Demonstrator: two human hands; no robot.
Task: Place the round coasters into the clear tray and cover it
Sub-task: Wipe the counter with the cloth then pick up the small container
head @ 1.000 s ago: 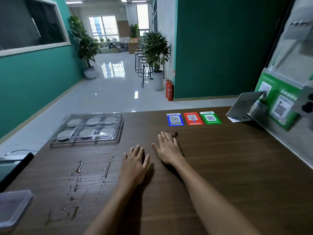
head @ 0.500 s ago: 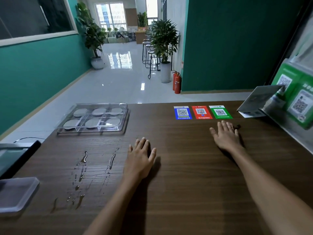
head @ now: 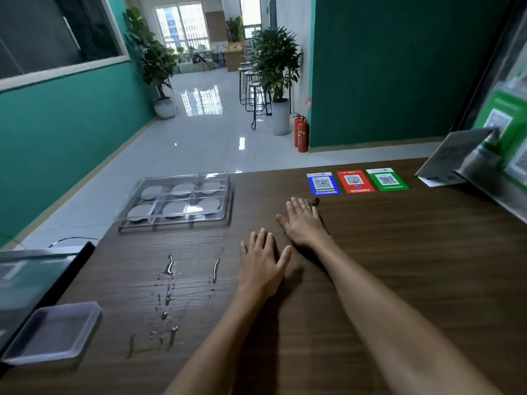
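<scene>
A clear tray (head: 228, 195) with a clear cover on it sits at the far left of the brown wooden table. Its compartments hold several grey round coasters (head: 179, 208). My left hand (head: 261, 263) lies flat on the table, palm down, fingers apart, to the right of and nearer than the tray. My right hand (head: 303, 220) lies flat just beyond it, fingers together, holding nothing. A small brown object (head: 313, 200) peeks out at its fingertips.
Three QR code cards, blue (head: 323, 183), red (head: 355, 181) and green (head: 387, 179), lie at the far edge. A leaflet stand (head: 453, 155) is at the far right. Water streaks (head: 169, 280) wet the table. A small plastic lid (head: 54, 332) lies near left.
My right hand swung out to the right half a second ago and has come back beside my left hand. The left hand and the tray have stayed put.
</scene>
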